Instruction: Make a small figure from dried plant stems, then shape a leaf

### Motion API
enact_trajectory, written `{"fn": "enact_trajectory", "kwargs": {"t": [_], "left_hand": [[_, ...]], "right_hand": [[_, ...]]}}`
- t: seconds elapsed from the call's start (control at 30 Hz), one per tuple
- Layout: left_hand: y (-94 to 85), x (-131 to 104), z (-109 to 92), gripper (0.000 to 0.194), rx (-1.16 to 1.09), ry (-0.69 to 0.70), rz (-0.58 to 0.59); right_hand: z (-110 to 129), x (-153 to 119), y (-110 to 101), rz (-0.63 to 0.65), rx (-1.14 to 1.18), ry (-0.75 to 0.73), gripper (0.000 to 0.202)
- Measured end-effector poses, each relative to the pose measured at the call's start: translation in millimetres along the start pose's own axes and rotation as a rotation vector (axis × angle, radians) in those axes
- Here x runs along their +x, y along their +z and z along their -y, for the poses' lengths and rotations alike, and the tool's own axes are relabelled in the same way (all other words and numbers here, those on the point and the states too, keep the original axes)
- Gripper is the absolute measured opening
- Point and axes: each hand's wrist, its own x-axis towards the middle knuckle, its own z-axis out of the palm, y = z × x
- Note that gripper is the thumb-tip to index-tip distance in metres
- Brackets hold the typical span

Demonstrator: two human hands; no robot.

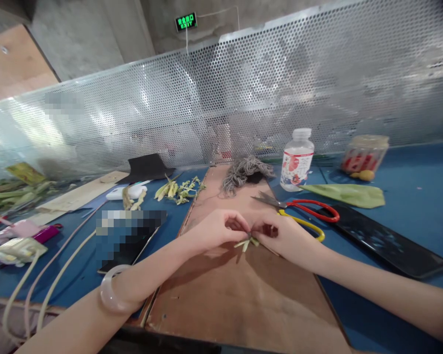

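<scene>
Meeting at their fingertips over the brown wooden panel (251,305) of the counter (421,172), the left hand (221,228) and right hand (280,236) are each nearly closed, thumb against forefinger, pinching a small piece of pale green strips (245,245) whose loose ends poke out below. Just beyond the right hand lie scissors (286,204), blades slightly parted, the red handle reaching over the end of a black phone (391,246); farther back, tangled grey cord (238,178) sits near a labelled bottle (297,162).
</scene>
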Motion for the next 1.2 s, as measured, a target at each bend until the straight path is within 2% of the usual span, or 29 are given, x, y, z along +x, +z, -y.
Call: {"fn": "enact_trajectory", "kwargs": {"t": [0.13, 0.37, 0.93, 1.2], "left_hand": [[0.5, -1.2, -2.1, 0.014, 0.095, 0.045, -0.020], [0.5, -4.0, -3.8, 0.013, 0.180, 0.093, -0.074], [5.9, -8.4, -6.6, 0.012, 0.262, 0.128, -0.159], [5.3, -9.1, -6.1, 0.011, 0.255, 0.150, -0.146]], "right_hand": [[0.1, 0.8, -1.4, 0.031, 0.037, 0.027, 0.018], [1.3, 3.3, -2.6, 0.008, 0.061, 0.037, 0.015], [2.9, 2.5, -3.8, -0.003, 0.035, -0.005, 0.015], [3.5, 3.6, -5.8, 0.037, 0.068, -0.012, 0.014]]}}
